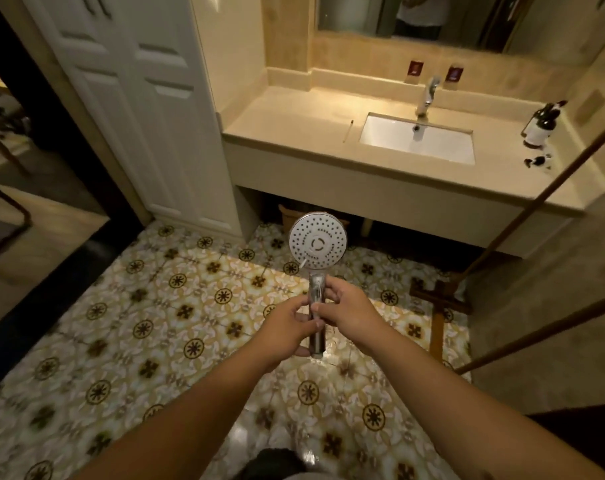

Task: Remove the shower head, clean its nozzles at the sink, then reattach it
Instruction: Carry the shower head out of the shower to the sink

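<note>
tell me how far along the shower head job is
Done: the shower head is off, no hose on it. In hand: the left hand and right hand grip its handle, away from the sink. Left: clean its nozzles, reattach it.

A shower head (317,244) is standing upright in the near centre, over the floor (162,306). Far beyond it, a bench (294,119) is carrying a sink (391,133), with a faucet (427,97) behind it and a bottle (543,124) sitting at the right. A door (138,109) is standing to the bench's left.
</note>
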